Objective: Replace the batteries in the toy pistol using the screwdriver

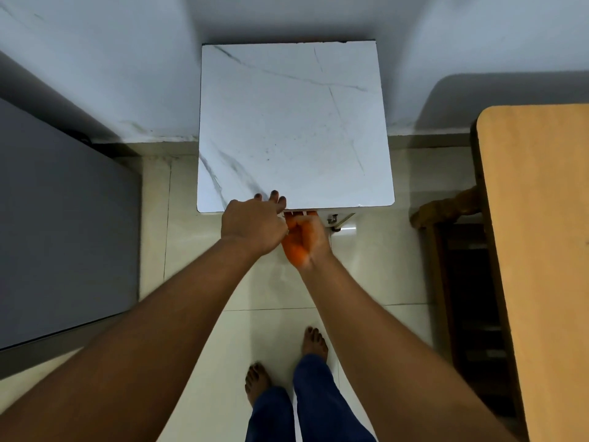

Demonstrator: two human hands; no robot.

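Observation:
An orange plastic object (295, 250), too blurred to make out its shape, sits in my right hand (314, 237), just below the front edge of the white marble-patterned table (293, 122). My right fingers curl round it and reach under the tabletop. My left hand (251, 224) rests at the same front edge, its fingertips lying on the tabletop, and it touches my right hand. No screwdriver or batteries are in view.
A metal latch (333, 222) hangs under the table's front edge, right of my hands. A grey cabinet (63, 218) stands at the left, a wooden table (541, 250) and a dark wooden frame (462, 282) at the right. My bare feet (314, 341) stand on pale floor tiles.

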